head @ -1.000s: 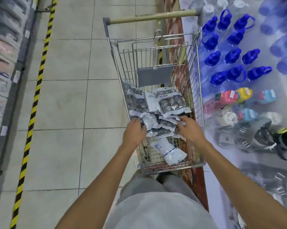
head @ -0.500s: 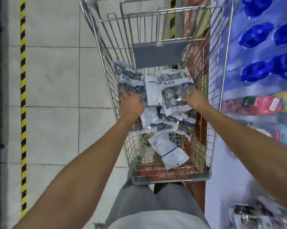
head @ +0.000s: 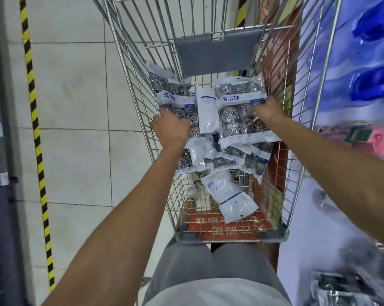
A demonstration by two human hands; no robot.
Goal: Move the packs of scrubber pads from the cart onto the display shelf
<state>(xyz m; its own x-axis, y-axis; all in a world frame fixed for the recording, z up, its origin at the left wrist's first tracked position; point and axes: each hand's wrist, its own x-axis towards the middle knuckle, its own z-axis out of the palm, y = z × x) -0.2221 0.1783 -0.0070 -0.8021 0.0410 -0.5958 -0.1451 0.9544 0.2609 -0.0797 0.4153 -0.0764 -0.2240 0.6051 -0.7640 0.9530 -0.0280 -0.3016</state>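
Note:
A wire shopping cart (head: 129, 69) stands in front of me with several clear packs of steel scrubber balls piled inside. My left hand (head: 172, 130) grips the lower edge of a pack (head: 171, 93) leaning on the cart's left wall. The fingers of my right hand (head: 267, 110) curl into the right side of another pack (head: 237, 107) with a blue and white label. One more pack (head: 228, 196) lies face down, white back up, near the cart's front. More packs (head: 228, 155) are heaped between.
A display shelf (head: 363, 89) with blue-capped jugs and pink items runs along the right of the cart. Tiled floor with a yellow and black striped line (head: 35, 120) lies to the left, beside a dark shelf edge. My grey shorts show below the cart.
My head has moved closer over the cart. Both hands reached further in, from the heap in the middle to the two upright packs at the back, and closed on them.

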